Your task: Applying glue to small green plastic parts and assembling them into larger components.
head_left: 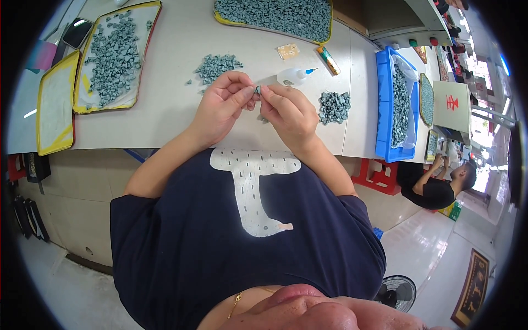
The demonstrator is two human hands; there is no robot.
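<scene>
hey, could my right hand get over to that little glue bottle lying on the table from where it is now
Probably yes. The right hand is pinching a small grey-green piece together with the left hand, and the glue bottle lies just beyond it on bare table. Nothing sits between them, but the fingers are occupied.

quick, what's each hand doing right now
Left hand: closed, fingertips pinching the small grey-green piece.
Right hand: closed, pinching the same piece from the other side.
</scene>
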